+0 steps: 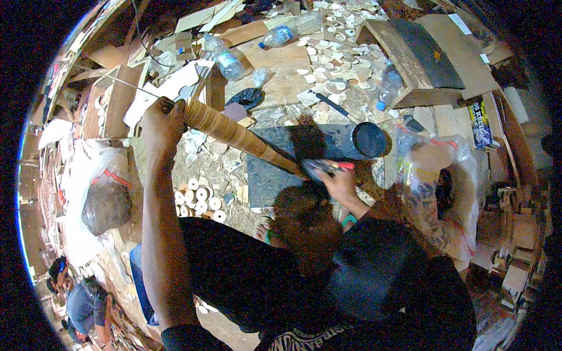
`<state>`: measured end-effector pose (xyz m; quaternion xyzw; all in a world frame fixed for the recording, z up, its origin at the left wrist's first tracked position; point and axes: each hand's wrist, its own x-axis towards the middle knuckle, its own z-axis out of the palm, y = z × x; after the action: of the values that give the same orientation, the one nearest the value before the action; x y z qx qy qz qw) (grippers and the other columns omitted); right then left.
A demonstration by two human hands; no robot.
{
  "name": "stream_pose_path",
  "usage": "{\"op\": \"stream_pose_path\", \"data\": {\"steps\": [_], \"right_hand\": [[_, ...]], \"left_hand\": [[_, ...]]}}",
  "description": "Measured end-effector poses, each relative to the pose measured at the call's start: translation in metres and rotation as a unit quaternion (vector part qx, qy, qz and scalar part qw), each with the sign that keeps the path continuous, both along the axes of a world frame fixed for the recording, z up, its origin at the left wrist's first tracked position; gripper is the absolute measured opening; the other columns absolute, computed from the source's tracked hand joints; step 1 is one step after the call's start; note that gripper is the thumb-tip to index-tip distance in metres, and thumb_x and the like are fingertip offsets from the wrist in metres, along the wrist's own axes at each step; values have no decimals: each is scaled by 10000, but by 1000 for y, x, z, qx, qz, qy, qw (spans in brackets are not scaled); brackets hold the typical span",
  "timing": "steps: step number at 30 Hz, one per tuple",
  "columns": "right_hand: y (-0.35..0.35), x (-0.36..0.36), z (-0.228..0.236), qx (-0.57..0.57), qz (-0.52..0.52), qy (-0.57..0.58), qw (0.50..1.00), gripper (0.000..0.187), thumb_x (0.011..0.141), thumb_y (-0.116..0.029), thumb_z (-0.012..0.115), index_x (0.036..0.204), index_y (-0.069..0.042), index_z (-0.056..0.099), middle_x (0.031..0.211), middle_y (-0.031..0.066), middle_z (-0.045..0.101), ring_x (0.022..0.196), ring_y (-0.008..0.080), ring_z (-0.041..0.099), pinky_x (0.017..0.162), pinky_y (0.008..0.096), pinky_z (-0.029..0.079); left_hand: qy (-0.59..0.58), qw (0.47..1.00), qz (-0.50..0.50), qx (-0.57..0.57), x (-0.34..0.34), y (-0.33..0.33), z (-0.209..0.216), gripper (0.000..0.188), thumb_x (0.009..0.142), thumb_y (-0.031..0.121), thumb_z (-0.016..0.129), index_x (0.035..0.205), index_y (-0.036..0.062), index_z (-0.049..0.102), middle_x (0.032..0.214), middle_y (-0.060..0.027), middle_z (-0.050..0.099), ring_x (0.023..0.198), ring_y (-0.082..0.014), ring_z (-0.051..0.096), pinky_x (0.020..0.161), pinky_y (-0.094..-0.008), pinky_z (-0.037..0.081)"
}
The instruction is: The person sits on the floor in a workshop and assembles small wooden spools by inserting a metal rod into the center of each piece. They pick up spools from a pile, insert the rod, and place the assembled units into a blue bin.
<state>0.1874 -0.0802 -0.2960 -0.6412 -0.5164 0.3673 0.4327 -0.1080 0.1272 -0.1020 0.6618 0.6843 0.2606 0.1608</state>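
Observation:
A long stack of brown wooden discs slants across the middle on a thin rod, which sticks out past its upper left end. My left hand is closed around the rod at that end, against the discs. At the lower right end, my right hand grips a red-and-dark hand tool; its exact kind is blurred. Under that end lies a dark flat board. Just beyond my right hand is a black round object.
Several pale ringed discs are piled left of the board. Scrap discs and plastic bottles litter the far floor. Clear plastic bags stand left and right. A dark bar lies beyond the board. Another person is at the lower left.

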Motion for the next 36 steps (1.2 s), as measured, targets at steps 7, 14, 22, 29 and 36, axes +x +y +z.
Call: {"op": "stream_pose_path", "data": {"steps": [7, 14, 22, 29, 36], "right_hand": [[50, -36, 15, 108, 28, 65, 992, 347, 829, -213, 719, 1089, 4, 645, 1013, 89, 688, 903, 160, 632, 828, 301, 484], [-28, 5, -18, -126, -81, 57, 987, 320, 855, -154, 684, 1131, -3, 624, 1065, 75, 681, 956, 150, 635, 871, 294, 486], [56, -47, 12, 105, 27, 69, 992, 348, 822, -189, 731, 1083, 21, 639, 1027, 93, 691, 923, 142, 641, 834, 290, 495], [-18, 3, -22, 50, -48, 1, 998, 313, 838, -180, 698, 1100, -16, 648, 982, 84, 704, 893, 163, 657, 820, 295, 500], [7, -9, -1, 30, -30, 40, 998, 324, 840, -178, 708, 1102, 0, 639, 1027, 77, 685, 909, 128, 622, 816, 286, 487]], "left_hand": [[-21, 1000, 0, 13, -9, 13, -11, 226, 858, 189, 651, 768, -11, 596, 606, -99, 612, 487, -129, 552, 444, -267, 407], [22, 999, 2, 26, -26, 21, -26, 218, 861, 188, 651, 783, -11, 609, 643, -102, 637, 521, -143, 591, 473, -264, 464], [95, 995, -7, 38, -14, 4, -4, 193, 852, 184, 660, 815, -2, 626, 660, -79, 632, 591, -142, 596, 540, -240, 458], [-66, 995, -74, 14, -21, 7, -8, 190, 868, 175, 647, 769, 17, 615, 703, -58, 612, 599, -105, 550, 549, -249, 445], [-14, 999, -34, 2, -8, 14, -9, 261, 867, 215, 652, 709, 21, 580, 631, -52, 587, 518, -117, 520, 492, -263, 420]]}}
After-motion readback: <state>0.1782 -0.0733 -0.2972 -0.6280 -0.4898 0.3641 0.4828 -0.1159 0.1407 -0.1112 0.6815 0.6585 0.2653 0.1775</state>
